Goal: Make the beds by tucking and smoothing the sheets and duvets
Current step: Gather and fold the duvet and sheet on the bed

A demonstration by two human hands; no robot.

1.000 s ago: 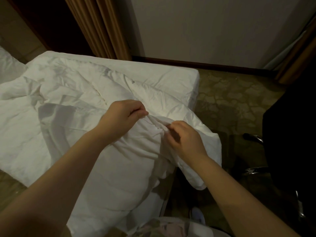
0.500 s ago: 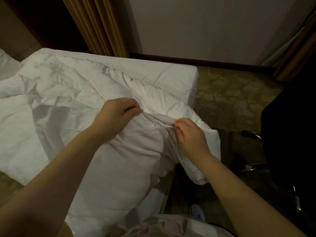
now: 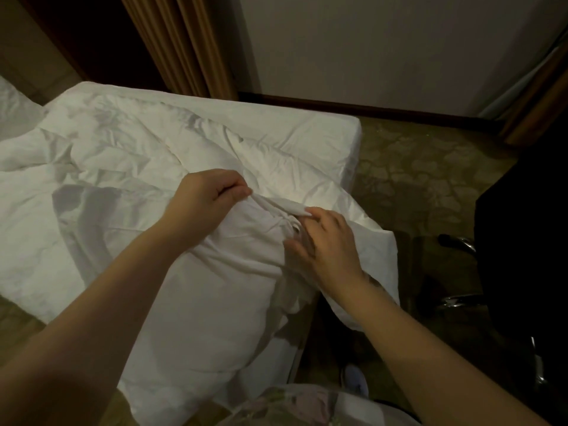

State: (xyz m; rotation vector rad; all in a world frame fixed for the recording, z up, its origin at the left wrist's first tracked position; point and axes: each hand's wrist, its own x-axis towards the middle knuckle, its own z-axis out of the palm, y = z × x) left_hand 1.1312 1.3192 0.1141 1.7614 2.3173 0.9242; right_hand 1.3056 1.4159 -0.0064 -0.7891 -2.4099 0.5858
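Note:
A crumpled white duvet lies over the bed, with one corner hanging off the near right side. My left hand grips a bunched fold of the duvet cover near that corner, fingers curled round the cloth. My right hand is just to the right of it, fingertips pinching the end of the same twisted fold, thumb spread against the fabric below. The cloth between the two hands is gathered into tight creases.
A patterned carpet runs to the right of the bed. A dark chair with chrome legs stands at the right edge. Brown curtains hang behind the bed, beside a pale wall. A pillow shows at far left.
My right hand has shifted slightly right and opened its fingers wider over the fold, thumb now spread below. My left hand keeps its grip in about the same place.

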